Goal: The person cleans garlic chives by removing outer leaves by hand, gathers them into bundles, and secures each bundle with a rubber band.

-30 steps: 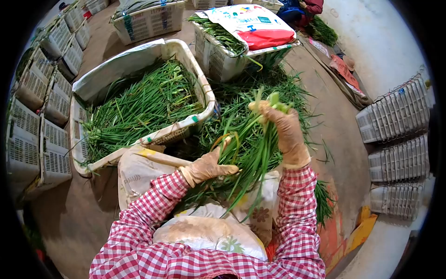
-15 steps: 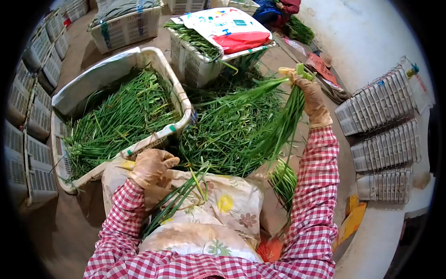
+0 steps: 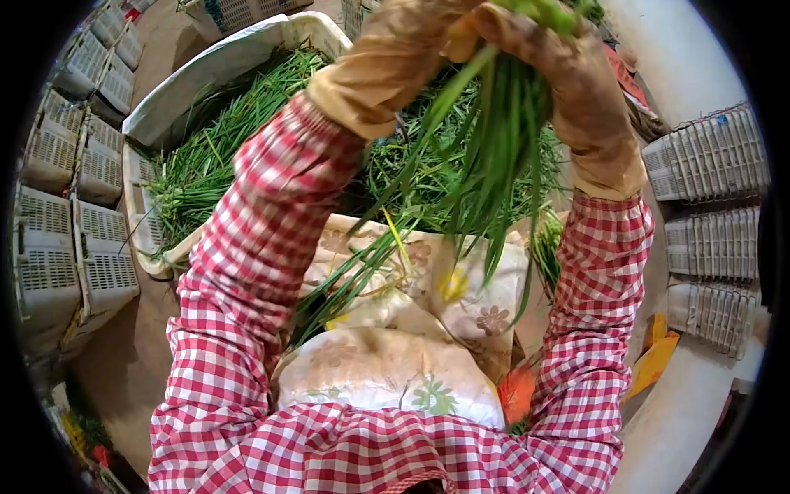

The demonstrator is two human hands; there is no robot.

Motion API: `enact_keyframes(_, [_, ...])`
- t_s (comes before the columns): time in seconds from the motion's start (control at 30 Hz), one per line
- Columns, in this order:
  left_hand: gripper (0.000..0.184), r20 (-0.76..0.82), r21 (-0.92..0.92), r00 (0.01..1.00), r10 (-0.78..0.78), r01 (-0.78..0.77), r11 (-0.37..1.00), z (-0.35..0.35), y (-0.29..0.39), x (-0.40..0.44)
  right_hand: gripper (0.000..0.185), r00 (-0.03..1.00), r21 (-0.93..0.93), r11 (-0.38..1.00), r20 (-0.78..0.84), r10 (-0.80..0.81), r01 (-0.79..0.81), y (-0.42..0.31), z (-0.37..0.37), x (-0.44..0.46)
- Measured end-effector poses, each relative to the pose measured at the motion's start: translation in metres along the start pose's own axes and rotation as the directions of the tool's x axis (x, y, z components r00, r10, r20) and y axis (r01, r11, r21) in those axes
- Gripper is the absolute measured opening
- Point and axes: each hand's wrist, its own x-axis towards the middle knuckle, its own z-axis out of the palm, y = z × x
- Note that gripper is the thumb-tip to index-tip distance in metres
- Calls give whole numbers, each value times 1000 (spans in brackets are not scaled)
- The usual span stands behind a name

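Note:
High up at the top edge, my gloved right hand [image 3: 576, 78] is closed around a bunch of garlic chives [image 3: 502, 132], whose long green leaves hang down. My gloved left hand [image 3: 403, 49] meets it from the other side, its fingers closed against the bunch near the stem ends. Both hands are slightly blurred and partly cut off by the frame. Across the flowered apron [image 3: 485, 309] on my lap lie some loose chives [image 3: 350, 284]. A heap of green leaves [image 3: 420, 185] spreads behind the hanging bunch.
At left stands a large white crate [image 3: 136, 206] filled with chives. Stacked white crates [image 3: 103, 247] line the far left. More crates [image 3: 712, 243] are piled along the right wall. Another bunch [image 3: 547, 247] lies by my right forearm, with orange material [image 3: 654, 362] further right.
My left hand has risen from my lap to the bunch in my right hand. The right hand and bunch are nearer the camera and higher in view. The view has shifted.

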Motion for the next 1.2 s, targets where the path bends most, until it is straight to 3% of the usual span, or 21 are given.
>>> enact_keyframes(0.03, [52, 21, -4, 998, -61, 61, 998, 2, -3, -3, 17, 978, -420, 891, -35, -206, 172, -12, 40, 20])
enact_keyframes(0.17, [54, 91, 38, 963, -255, 253, 967, -5, -1, -13, 16, 958, -597, 784, -86, -273, 169, -14, 66, 30])
enact_keyframes(0.4, [57, 182, 215, 816, -549, 512, 832, -30, 29, -24, 21, 928, -930, 366, -106, -357, 35, 0, 46, 20])
enact_keyframes(0.43, [57, 187, 219, 793, -580, 542, 811, -33, 35, -24, 23, 939, -940, 342, -127, -319, -11, 8, 41, 16])
enact_keyframes(0.47, [52, 200, 81, 889, -412, 404, 911, -25, 31, -28, 24, 953, -938, 338, -165, -254, -73, 17, 36, 8])
enact_keyframes(0.5, [52, 194, 87, 889, -415, 406, 910, -33, 37, -28, 26, 966, -918, 367, -216, -141, -151, 31, 37, -2])
enact_keyframes(0.57, [39, 52, -81, 945, -323, 326, 942, -69, 57, -21, 31, 965, -891, 378, -259, 32, -252, 56, 42, -27])
enact_keyframes(0.63, [28, -116, -213, 972, -204, 176, 961, -102, 81, -9, 29, 976, -883, 422, -154, 156, -207, 79, 73, -64])
enact_keyframes(0.67, [30, -155, -204, 961, -230, 196, 959, -115, 86, -7, 29, 969, -870, 462, -70, 236, -175, 91, 94, -83])
enact_keyframes(0.7, [30, 113, -331, 967, -230, 255, 908, -119, 95, 0, 28, 950, -857, 499, 39, 310, -128, 106, 114, -107])
enact_keyframes(0.77, [22, -25, -384, 990, -141, 121, 915, -126, 99, -5, 27, 859, -819, 569, 241, 451, -68, 124, 159, -140])
enact_keyframes(0.83, [21, 53, -561, 995, -85, 100, 822, -156, 102, -1, 26, 745, -789, 613, 384, 546, -43, 136, 187, -164])
enact_keyframes(0.93, [31, -23, -618, 999, -41, 18, 786, -167, 105, -14, 25, 666, -809, 585, 408, 625, -53, 150, 176, -181])
enact_keyframes(1.03, [30, -81, -639, 997, -15, -41, 768, -175, 107, -22, 20, 733, -945, 325, 208, 647, -19, 165, 91, -170])
enact_keyframes(1.1, [29, -52, -595, 996, 66, -84, 800, -177, 109, -25, 19, 807, -976, 145, -49, 589, -165, 176, 14, -150])
enact_keyframes(1.17, [32, 35, -374, 989, 141, -118, 920, -186, 130, -33, 39, 808, -866, 180, -334, 486, -466, 175, -37, -147])
enact_keyframes(1.2, [34, 32, -235, 935, 353, -337, 912, -181, 126, -33, 50, 780, -776, 233, -465, 418, -587, 176, -64, -143])
